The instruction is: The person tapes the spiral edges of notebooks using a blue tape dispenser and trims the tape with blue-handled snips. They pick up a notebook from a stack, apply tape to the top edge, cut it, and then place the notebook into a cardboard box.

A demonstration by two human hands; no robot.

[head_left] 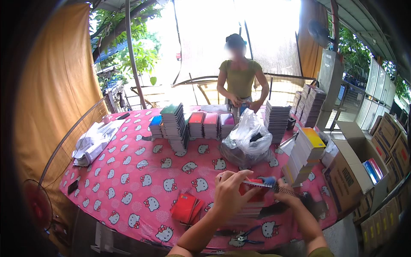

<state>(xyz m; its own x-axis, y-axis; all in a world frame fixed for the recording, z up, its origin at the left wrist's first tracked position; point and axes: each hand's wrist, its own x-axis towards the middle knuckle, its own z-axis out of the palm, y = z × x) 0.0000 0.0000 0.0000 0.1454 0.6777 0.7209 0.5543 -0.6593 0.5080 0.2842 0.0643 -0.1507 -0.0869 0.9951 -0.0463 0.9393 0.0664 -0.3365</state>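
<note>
My left hand point(231, 192) holds a red notebook point(252, 183) edge-up over the table, thumb and fingers on either side of it. Along the notebook's upper edge runs a dark spiral binding coil point(289, 191), whose loose end sticks out to the right. My right hand point(286, 197), partly blurred, closes around this coil by the notebook's right end. A small blue blurred thing point(269, 180) shows between my hands; I cannot make out what it is. Below them lies a stack of notebooks point(249, 210). Several red notebooks point(187, 208) lie fanned out left of my left wrist.
Blue-handled pliers point(242, 238) lie at the near edge. Tall notebook stacks point(173, 126), a plastic bag point(248, 141) and a yellow-topped stack point(305, 150) stand on the pink patterned tablecloth point(141, 171). An open carton point(349, 175) is at the right. Across the table a person point(240, 77) handles something.
</note>
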